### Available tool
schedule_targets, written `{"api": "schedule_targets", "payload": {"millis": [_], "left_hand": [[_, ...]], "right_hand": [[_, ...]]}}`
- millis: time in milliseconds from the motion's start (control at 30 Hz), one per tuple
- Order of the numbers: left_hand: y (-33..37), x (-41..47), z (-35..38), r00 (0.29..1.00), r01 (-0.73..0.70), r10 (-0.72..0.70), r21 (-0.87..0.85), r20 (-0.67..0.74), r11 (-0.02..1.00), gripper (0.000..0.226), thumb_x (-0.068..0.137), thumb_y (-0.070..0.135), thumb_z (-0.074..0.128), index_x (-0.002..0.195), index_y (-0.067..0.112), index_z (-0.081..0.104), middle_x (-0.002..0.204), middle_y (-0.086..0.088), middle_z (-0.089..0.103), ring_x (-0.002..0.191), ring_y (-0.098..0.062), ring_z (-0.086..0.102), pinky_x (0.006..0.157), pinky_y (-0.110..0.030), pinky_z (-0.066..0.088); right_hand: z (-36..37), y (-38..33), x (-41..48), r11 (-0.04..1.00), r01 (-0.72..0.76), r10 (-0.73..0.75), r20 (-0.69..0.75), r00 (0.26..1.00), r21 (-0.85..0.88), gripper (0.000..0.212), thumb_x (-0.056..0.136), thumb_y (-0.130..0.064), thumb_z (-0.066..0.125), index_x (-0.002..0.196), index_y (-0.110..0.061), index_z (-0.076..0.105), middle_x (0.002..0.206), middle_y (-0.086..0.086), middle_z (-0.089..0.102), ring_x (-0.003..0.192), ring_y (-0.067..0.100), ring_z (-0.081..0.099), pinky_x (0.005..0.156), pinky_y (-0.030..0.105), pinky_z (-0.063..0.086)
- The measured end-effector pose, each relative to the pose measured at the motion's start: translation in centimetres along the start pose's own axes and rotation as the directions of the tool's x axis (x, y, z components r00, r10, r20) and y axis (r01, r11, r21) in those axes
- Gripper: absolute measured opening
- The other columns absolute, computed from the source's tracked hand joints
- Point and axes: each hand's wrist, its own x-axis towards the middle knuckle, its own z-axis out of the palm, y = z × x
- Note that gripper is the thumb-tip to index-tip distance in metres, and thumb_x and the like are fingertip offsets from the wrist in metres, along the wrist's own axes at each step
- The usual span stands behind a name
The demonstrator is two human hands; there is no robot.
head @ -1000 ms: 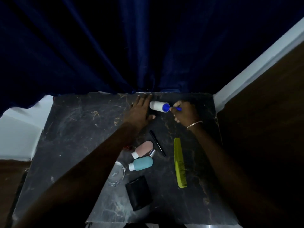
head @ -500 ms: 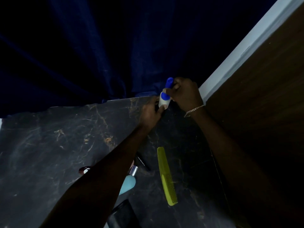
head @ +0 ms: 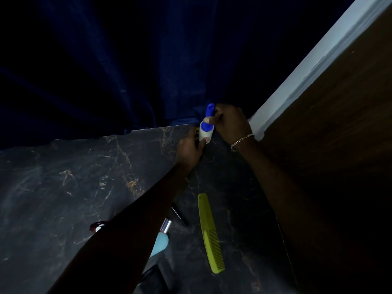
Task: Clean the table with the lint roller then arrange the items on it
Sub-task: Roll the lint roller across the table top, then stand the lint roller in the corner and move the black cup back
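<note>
The lint roller, a white roll on a blue handle, stands nearly upright at the far right corner of the dark marble table. My right hand is closed around its blue handle. My left hand grips the lower part of the white roll with thumb and fingers. A yellow-green comb lies nearer me on the table. Beside it lie a black pen, a light blue bottle with a silver-capped item above it, partly hidden by my left forearm.
A dark blue curtain hangs behind the table's far edge. A white wall strip and a brown wooden panel run along the right side. A dark flat object lies at the near edge, a small reddish item left of my forearm.
The roller lay flat on the table a second ago; both hands have since lifted it upright at the far right corner. The view has shifted closer and to the right.
</note>
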Motion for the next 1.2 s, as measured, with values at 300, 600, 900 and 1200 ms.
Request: {"api": "schedule_targets", "payload": {"millis": [300,600,900,1200], "left_hand": [[0.2,-0.2,-1.1,0.999,-0.026,0.021,0.122,0.037,0.992,0.051,0.098,0.04,0.064,0.142,0.018,0.051,0.135,-0.006,0.067,0.121,-0.022,0.064,0.103,-0.046,0.053],[0.0,-2.0,-4.1,0.99,-0.11,0.067,0.377,0.125,0.919,0.072,0.097,0.065,0.05,0.156,0.029,0.029,0.147,-0.006,0.055,0.126,-0.023,0.059,0.096,-0.033,0.043],[1.5,-6.5,-8.5,0.97,-0.239,0.217,0.567,0.107,0.789,0.074,0.098,0.071,0.035,0.157,0.026,0.029,0.154,-0.008,0.047,0.134,-0.027,0.053,0.102,-0.043,0.05],[2.2,-15.7,-14.5,0.93,-0.348,0.336,0.665,0.152,0.661,0.072,0.102,0.065,0.035,0.159,0.021,0.035,0.164,-0.01,0.038,0.155,-0.031,0.029,0.125,-0.051,0.028]], "right_hand": [[-0.4,-1.2,-0.4,1.0,-0.015,0.015,0.023,1.0,-0.005,0.02,0.094,-0.026,0.065,0.108,-0.012,0.065,0.105,0.008,0.07,0.097,0.023,0.066,0.082,0.035,0.054],[-0.3,-0.2,-1.0,0.998,-0.063,0.063,0.009,0.998,0.016,0.035,0.088,-0.034,0.072,0.119,-0.022,0.061,0.104,0.0,0.068,0.098,0.021,0.068,0.084,0.043,0.058],[-0.3,0.0,-5.7,0.995,-0.096,0.093,-0.076,0.993,-0.033,0.08,0.079,-0.063,0.06,0.142,-0.014,0.048,0.134,0.013,0.061,0.123,0.032,0.059,0.099,0.051,0.051],[1.2,-4.6,-16.6,0.999,0.034,-0.029,-0.144,0.989,0.034,0.06,0.089,-0.044,0.07,0.136,-0.01,0.056,0.135,0.012,0.062,0.125,0.026,0.057,0.106,0.029,0.041]]}}
